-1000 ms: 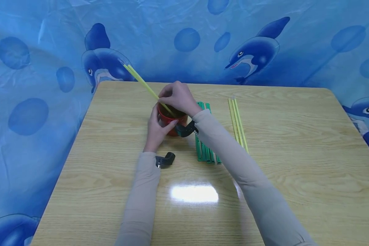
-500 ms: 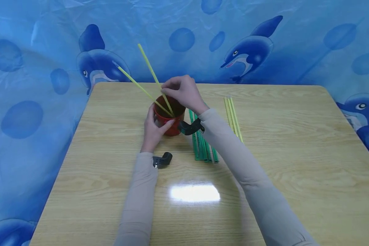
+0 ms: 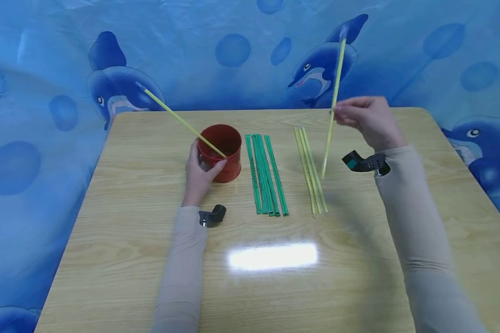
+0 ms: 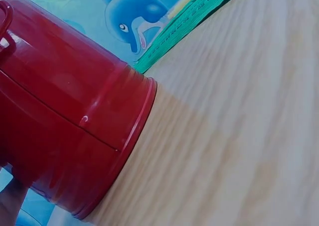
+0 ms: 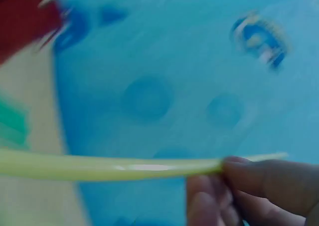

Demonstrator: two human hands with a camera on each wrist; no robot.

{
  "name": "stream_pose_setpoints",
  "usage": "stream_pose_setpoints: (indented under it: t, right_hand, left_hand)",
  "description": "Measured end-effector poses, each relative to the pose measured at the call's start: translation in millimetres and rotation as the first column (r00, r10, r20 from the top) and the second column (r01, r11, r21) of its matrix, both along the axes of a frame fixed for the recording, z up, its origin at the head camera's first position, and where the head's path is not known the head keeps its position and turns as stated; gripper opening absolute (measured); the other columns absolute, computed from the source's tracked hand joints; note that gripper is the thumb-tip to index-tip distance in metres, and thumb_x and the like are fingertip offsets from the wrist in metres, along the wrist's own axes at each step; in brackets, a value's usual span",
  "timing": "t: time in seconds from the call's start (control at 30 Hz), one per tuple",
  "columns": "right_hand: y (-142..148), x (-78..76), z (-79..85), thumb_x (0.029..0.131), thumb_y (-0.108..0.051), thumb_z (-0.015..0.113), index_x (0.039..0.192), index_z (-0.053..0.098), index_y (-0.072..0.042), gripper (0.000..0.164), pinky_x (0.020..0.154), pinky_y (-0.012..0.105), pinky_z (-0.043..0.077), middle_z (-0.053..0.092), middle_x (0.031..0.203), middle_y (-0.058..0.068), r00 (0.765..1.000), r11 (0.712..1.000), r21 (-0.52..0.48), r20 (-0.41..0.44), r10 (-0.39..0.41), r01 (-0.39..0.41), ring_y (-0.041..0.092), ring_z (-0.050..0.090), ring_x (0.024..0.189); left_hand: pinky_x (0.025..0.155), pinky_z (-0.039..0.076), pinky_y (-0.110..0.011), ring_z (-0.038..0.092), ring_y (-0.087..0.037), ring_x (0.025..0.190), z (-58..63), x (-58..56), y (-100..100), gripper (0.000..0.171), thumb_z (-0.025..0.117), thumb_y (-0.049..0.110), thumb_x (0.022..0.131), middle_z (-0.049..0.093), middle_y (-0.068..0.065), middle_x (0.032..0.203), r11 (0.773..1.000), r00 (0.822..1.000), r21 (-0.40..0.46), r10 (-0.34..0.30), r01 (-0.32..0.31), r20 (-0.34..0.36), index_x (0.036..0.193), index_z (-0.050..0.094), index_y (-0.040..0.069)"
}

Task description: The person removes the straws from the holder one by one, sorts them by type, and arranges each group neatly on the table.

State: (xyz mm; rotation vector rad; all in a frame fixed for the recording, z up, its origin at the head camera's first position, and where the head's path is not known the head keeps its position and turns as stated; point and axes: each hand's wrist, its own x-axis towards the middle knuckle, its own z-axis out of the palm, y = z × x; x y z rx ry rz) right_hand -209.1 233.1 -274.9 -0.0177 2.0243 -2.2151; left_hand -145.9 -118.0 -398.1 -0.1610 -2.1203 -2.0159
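Observation:
My left hand (image 3: pixel 198 178) grips the left side of a red metal pot (image 3: pixel 230 170), thumb at its near rim. The pot stands upright on the table, and its glossy side (image 4: pixel 75 101) fills much of the left wrist view. One yellow straw (image 3: pixel 179 119) leans in it, sticking out to the upper left. My right hand (image 3: pixel 368 119) pinches another yellow straw (image 3: pixel 336 88) between thumb and fingers, nearly upright, above and right of a yellow bundle. In the right wrist view the pinched straw (image 5: pixel 124 169) runs sideways from the fingertips.
On the wooden table (image 3: pixel 150 259), several green printed strips (image 3: pixel 266 178) lie right of the pot. Farther right is a small bundle of yellow straws (image 3: pixel 310 171) with clear wrapper ends. A blue dolphin-print sheet (image 3: pixel 233 78) hangs behind the table.
My right hand has lifted one of the two yellow straws out of the pot and carried it right, past the green strips. My left hand stays on the pot.

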Motion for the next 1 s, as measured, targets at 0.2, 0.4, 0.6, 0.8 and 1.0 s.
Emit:
stream_pose_setpoints:
  t: [0.2, 0.4, 0.6, 0.8, 1.0]
  right_hand:
    - [24, -4.6, -77.3, 0.091, -0.012, 0.062, 0.107, 0.065, 0.009, 0.027, 0.073, 0.026, 0.056, 0.069, 0.078, 0.0, 0.96, 0.859, 0.462, 0.261, 0.106, -0.22, 0.011, 0.066, 0.072]
    - [23, -2.7, -102.8, 0.089, -0.012, 0.065, 0.11, 0.062, 0.015, 0.035, 0.067, 0.024, 0.056, 0.069, 0.073, -0.002, 0.953, 0.761, 0.595, 0.284, 0.105, -0.26, 0.007, 0.064, 0.065]
    - [18, -8.4, -85.5, 0.087, -0.019, 0.067, 0.106, 0.065, 0.012, 0.036, 0.071, 0.033, 0.057, 0.07, 0.079, 0.006, 0.962, 0.663, 0.7, 0.241, 0.129, -0.264, 0.014, 0.066, 0.07]
    - [-42, -14.4, -48.9, 0.088, -0.025, 0.067, 0.11, 0.067, 0.003, 0.035, 0.08, 0.039, 0.054, 0.068, 0.101, 0.017, 0.979, 0.702, 0.687, 0.072, 0.189, -0.186, 0.023, 0.065, 0.085]
    - [-140, -21.6, -17.2, 0.086, -0.019, 0.069, 0.103, 0.07, 0.001, 0.026, 0.076, 0.032, 0.054, 0.069, 0.097, 0.013, 0.919, 0.775, 0.571, -0.084, 0.384, -0.272, 0.021, 0.065, 0.083]
  left_hand:
    - [0.103, 0.039, -0.045, 0.04, -0.025, 0.126, 17.2, 14.5, -3, 0.074, 0.07, 0.006, 0.079, 0.043, -0.016, 0.138, 0.999, 0.999, -0.023, 0.025, -0.025, 0.022, 0.142, 0.031, 0.0]
    - [0.102, 0.039, -0.049, 0.039, -0.029, 0.126, 17.0, 17.2, 1, 0.074, 0.07, 0.006, 0.079, 0.043, -0.019, 0.137, 1.0, 1.0, 0.0, 0.017, -0.017, 0.011, 0.141, 0.031, -0.001]
    - [0.102, 0.041, -0.04, 0.041, -0.02, 0.125, -10.4, 3.3, 2, 0.075, 0.073, 0.014, 0.078, 0.045, -0.007, 0.137, 0.999, 0.999, -0.004, 0.035, -0.035, -0.018, 0.142, 0.034, 0.008]
    - [0.103, 0.04, -0.038, 0.04, -0.018, 0.126, -17.6, -4.0, 6, 0.074, 0.073, 0.014, 0.08, 0.045, -0.006, 0.138, 0.999, 1.0, -0.037, 0.011, -0.011, -0.023, 0.142, 0.034, 0.01]
    - [0.104, 0.039, -0.036, 0.039, -0.017, 0.127, -19.3, -8.7, 13, 0.076, 0.074, 0.018, 0.079, 0.045, -0.004, 0.138, 0.998, 1.0, -0.061, 0.0, 0.0, -0.006, 0.143, 0.033, 0.012]
